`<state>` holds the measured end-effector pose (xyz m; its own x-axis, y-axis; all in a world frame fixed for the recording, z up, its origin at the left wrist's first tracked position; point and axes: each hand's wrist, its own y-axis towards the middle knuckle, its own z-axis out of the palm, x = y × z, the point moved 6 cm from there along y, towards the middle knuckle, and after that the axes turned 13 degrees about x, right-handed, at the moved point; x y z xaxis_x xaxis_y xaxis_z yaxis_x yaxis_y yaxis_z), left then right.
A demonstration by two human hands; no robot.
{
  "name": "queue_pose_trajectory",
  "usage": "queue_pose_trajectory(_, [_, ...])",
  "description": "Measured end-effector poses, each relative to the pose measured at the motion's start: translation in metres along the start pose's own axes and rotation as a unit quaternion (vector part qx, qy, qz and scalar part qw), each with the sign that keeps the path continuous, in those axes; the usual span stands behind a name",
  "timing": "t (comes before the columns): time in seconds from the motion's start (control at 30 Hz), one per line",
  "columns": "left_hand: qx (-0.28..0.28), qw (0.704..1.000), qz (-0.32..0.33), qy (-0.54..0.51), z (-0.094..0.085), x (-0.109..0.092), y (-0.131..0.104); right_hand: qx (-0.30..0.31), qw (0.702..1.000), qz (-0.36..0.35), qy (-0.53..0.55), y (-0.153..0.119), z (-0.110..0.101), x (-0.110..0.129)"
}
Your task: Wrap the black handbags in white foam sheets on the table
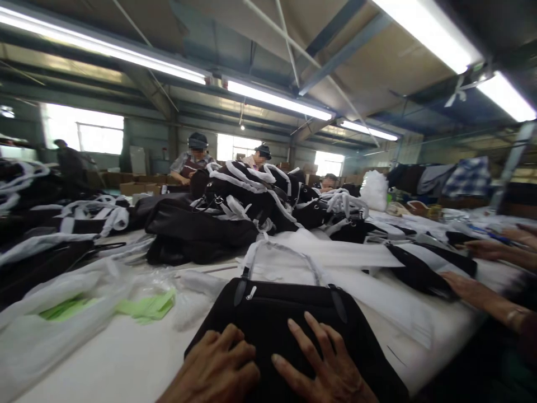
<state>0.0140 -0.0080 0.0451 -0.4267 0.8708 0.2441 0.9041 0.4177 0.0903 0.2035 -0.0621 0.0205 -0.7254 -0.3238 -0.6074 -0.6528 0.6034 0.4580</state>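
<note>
Here, the black bag (pixel 268 313) lies flat beneath both hands (pixel 325 364)

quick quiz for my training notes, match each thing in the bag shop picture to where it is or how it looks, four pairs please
Things:
1. left hand
2. right hand
3. green pieces
4. zipper pull

Places or states:
A. silvery, near the top edge of the black bag, left of its middle
B. spread on the black bag, nearer its right side
C. on the table by the clear plastic, left of the bag
D. fingers curled, on the left part of the black bag

Right pairs: 1-D, 2-B, 3-C, 4-A
</note>
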Motion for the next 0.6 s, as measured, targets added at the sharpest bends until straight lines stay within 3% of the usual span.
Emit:
queue_pose_trajectory(0.07, [0.029, 0.995, -0.023, -0.094, -0.037, 0.015, 0.028, 0.033, 0.999, -0.001, 0.03, -0.002, -0.002, -0.001])
queue_pose_trajectory(0.13, [0.016, 0.99, -0.056, -0.131, -0.066, 0.025, 0.07, 0.057, 0.996, -0.007, 0.07, -0.004, -0.003, -0.002])
queue_pose_trajectory(0.2, [0.026, 0.982, -0.133, -0.134, -0.07, 0.033, 0.114, 0.075, 0.992, -0.008, 0.097, -0.006, -0.001, -0.002])
queue_pose_trajectory(0.3, [0.078, 0.978, -0.156, -0.115, -0.034, 0.025, 0.164, 0.069, 0.993, 0.012, 0.1, -0.008, 0.005, -0.001])
queue_pose_trajectory(0.43, [0.155, 0.98, -0.107, -0.065, 0.024, 0.019, 0.185, 0.029, 0.997, 0.049, 0.057, -0.01, 0.018, 0.006])
queue_pose_trajectory(0.6, [0.22, 0.973, -0.053, -0.051, 0.045, 0.044, 0.197, 0.025, 0.996, 0.071, 0.038, -0.01, 0.044, 0.015])
